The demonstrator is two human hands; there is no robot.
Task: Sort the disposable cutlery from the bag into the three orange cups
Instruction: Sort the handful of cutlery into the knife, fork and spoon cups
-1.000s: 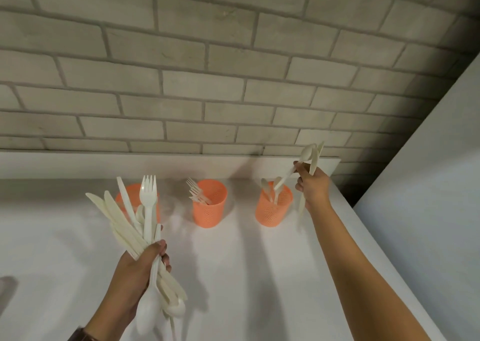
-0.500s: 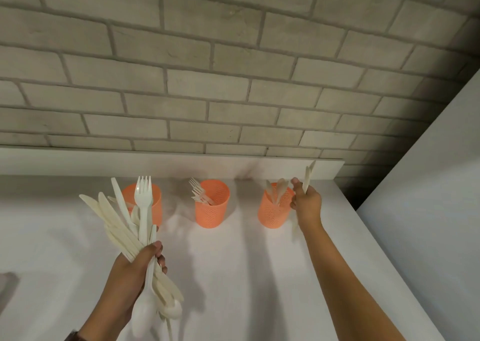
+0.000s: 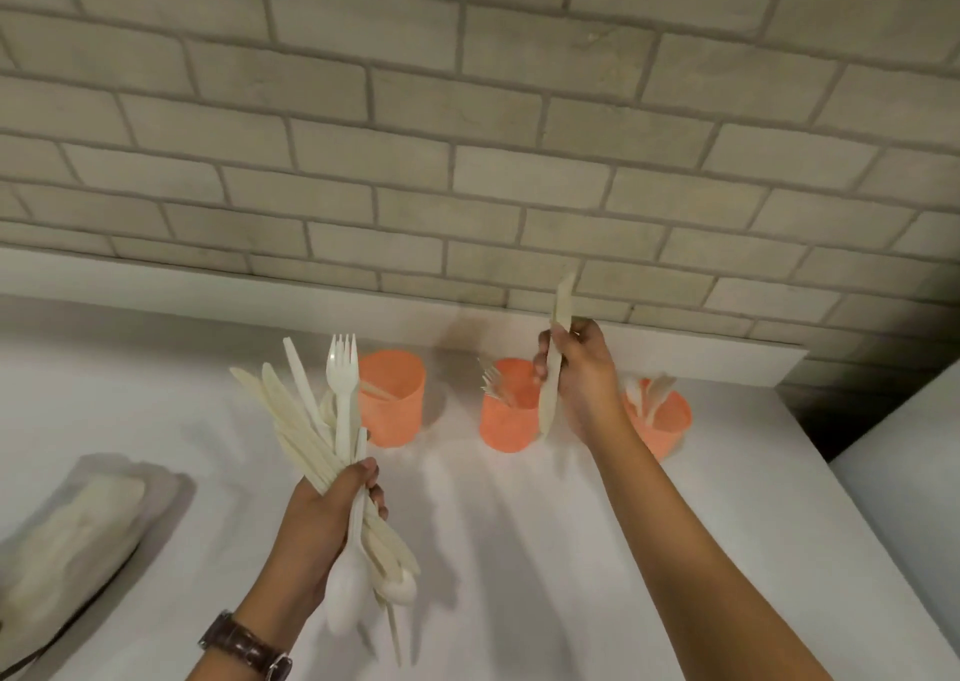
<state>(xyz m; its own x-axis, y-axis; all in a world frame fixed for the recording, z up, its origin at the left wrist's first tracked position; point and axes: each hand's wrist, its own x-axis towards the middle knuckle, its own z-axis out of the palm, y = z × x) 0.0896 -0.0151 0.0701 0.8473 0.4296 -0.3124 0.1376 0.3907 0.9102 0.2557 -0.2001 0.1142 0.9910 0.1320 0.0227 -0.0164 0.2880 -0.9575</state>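
1 cream plastic knife [image 3: 549, 400] is gripped upright by the right hand [image 3: 584, 374]; its likely target, the leftmost orange plastic cup [image 3: 392, 410], lies nearer the left hand [image 3: 327, 519] clutching mixed cutlery [image 3: 306, 420].

Three cups stand in a row on the worktop [image 3: 519, 550] at 12 o'clock, before the wall [image 3: 467, 135]: left cup [image 3: 390, 405], middle cup [image 3: 506, 420], right cup [image 3: 667, 420], each with cutlery inside. The bag [image 3: 67, 540] lies on the worktop at 8 o'clock. The left hand [image 3: 322, 517] holds a bundle [image 3: 317, 420] at 7 o'clock of the left cup. The right hand [image 3: 584, 368] holds one utensil [image 3: 551, 379] before the middle cup.
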